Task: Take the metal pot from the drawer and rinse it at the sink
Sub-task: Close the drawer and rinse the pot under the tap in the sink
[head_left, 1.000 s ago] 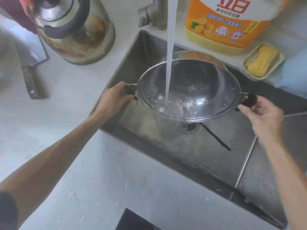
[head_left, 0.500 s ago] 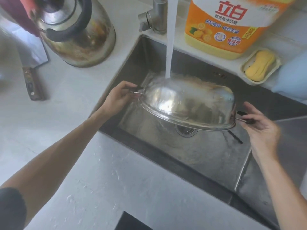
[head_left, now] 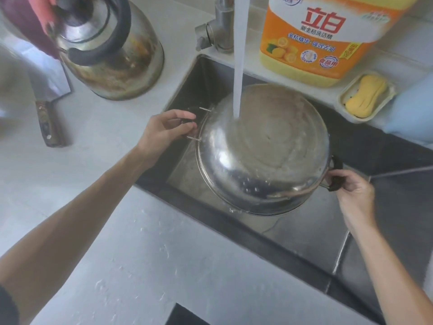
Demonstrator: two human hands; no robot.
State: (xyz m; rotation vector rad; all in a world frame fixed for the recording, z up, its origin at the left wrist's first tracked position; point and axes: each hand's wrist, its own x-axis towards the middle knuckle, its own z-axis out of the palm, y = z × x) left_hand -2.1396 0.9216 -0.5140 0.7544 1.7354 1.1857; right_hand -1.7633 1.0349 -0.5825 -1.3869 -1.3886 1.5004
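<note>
I hold the pot (head_left: 264, 151) upside down over the sink (head_left: 304, 233), its bottom turned up to me, so the inside is hidden. The water stream (head_left: 239, 66) falls on the bottom and spreads there. My left hand (head_left: 164, 132) pinches the black handle on the left side between thumb and fingers; the handle itself is mostly covered by my fingers, only its two metal pins show. My right hand (head_left: 353, 191) is curled around the other black handle at the lower right, fingers pressed together on it. The drain of the sink is hidden under the pot.

The tap (head_left: 218, 26) is cut off at the top edge — I see only its base and lever. Behind the sink stands a big orange detergent bottle (head_left: 323, 38), also cut off above, and beside it a yellow soap (head_left: 365, 95) in a pale dish (head_left: 344, 99). On the counter (head_left: 117, 242) to the left stands a stained kettle (head_left: 110, 48) with a black handle, near the sink's corner. Further left lies a cleaver (head_left: 46, 99) with a wooden handle — its blade is partly blurred. Something pale blue at the right edge I cannot make out.
</note>
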